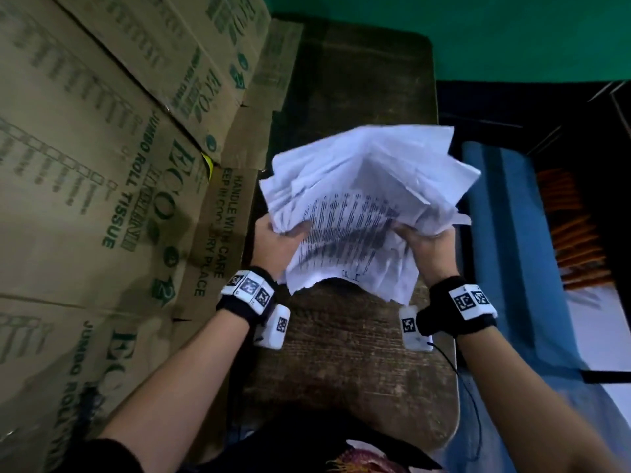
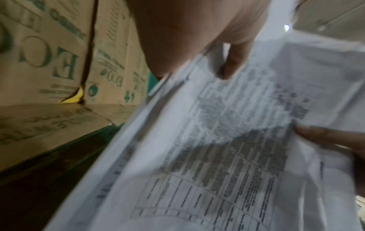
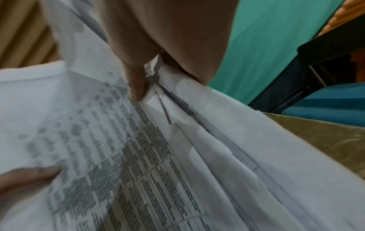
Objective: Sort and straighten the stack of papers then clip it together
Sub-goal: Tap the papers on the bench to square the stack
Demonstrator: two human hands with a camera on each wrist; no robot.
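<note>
Head view: dark shirt with a print (image 1: 362, 455) at the bottom edge, nearest the lens, then both forearms with tagged wrist bands. Left hand (image 1: 278, 242) and right hand (image 1: 428, 249) each curl round a side of a messy stack of papers (image 1: 362, 206), lifted clear above the wooden worktop (image 1: 341, 353). Sheets fan out at different angles, corners crumpled, top page printed with a table. Cardboard boxes (image 1: 102, 165) stand along the left, a blue cloth (image 1: 505, 233) to the right. No clip in view.

Left wrist view: left hand (image 2: 197, 36) with its thumb pressed on the printed top sheet of the papers (image 2: 207, 148); a fingertip of the other hand (image 2: 326, 136) touches the page from the right. Blurred.

Right wrist view: right hand (image 3: 168, 39), thumb down on the papers (image 3: 148, 156), loose edges splayed beside it. Blurred.

Risk: the grip catches only the side edges, so the loose, uneven sheets could slide out and drop off the worktop's edge. Squeezing harder would likely crease pages further and make squaring up tougher.
</note>
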